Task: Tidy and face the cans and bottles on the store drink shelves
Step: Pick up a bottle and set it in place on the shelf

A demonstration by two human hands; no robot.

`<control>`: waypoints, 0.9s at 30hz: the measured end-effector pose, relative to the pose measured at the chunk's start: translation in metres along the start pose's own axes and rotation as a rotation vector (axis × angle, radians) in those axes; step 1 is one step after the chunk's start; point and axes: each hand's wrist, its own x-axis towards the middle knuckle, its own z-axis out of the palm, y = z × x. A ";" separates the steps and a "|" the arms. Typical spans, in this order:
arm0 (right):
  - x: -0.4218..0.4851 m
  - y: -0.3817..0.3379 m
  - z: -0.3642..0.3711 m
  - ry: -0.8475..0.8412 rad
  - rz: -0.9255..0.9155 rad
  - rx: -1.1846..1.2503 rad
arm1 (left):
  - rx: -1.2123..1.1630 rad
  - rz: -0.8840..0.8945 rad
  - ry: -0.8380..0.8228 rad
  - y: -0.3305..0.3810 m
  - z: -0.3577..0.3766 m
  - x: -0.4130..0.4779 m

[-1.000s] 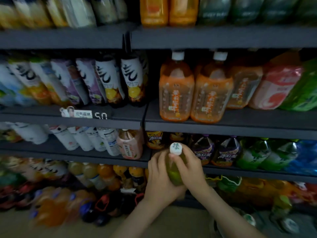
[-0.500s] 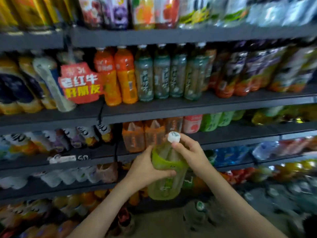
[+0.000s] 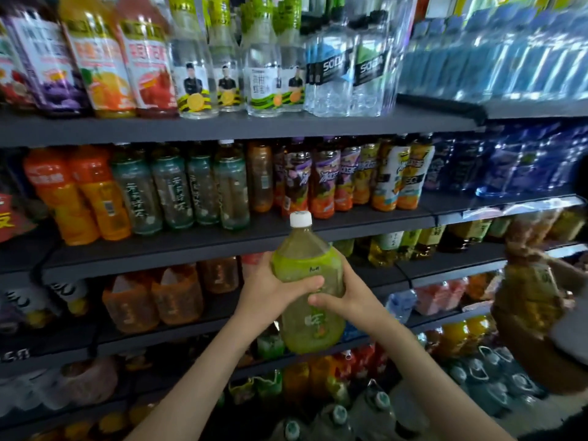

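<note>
A large green tea bottle [image 3: 310,316] with a white cap is held upright in front of the drink shelves. My left hand [image 3: 270,289] grips its upper body from the left, fingers wrapped across the front. My right hand [image 3: 346,299] grips it from the right, thumb across the label. The bottle hangs in the air just in front of the dark grey shelf [image 3: 222,243] that carries orange and teal bottles.
Rows of bottles fill every shelf: clear and soda water bottles [image 3: 337,65] on top, large orange jugs [image 3: 152,297] low on the left. At the right edge another person's hand holds an amber bottle [image 3: 531,294]. Large bottles [image 3: 375,409] stand on the floor below.
The view has risen to higher shelves. The green bottle has come up with both hands. My right hand has slid from the cap down onto the bottle's body.
</note>
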 end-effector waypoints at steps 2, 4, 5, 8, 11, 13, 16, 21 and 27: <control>0.006 -0.003 -0.016 0.029 -0.007 0.004 | -0.001 0.001 -0.003 0.012 0.011 0.009; 0.013 -0.005 -0.025 0.036 -0.028 0.028 | 0.021 0.020 -0.009 0.021 0.015 0.020; 0.018 -0.007 -0.028 0.039 -0.039 0.044 | 0.037 0.031 -0.008 0.024 0.015 0.026; 0.033 -0.013 -0.035 0.050 -0.067 0.075 | 0.075 0.052 0.007 0.030 0.013 0.045; 0.050 -0.019 -0.037 0.064 -0.067 0.084 | 0.076 0.078 -0.003 0.034 0.007 0.062; 0.061 -0.023 -0.039 0.070 -0.072 0.067 | 0.050 0.090 -0.009 0.036 0.002 0.071; 0.078 -0.030 -0.037 0.080 -0.098 0.041 | 0.041 0.134 -0.011 0.040 -0.009 0.082; 0.103 -0.034 -0.030 0.128 -0.183 0.028 | 0.149 0.268 0.015 0.047 -0.026 0.100; 0.123 -0.037 -0.031 0.129 -0.225 -0.010 | 0.207 0.308 0.120 0.047 -0.025 0.115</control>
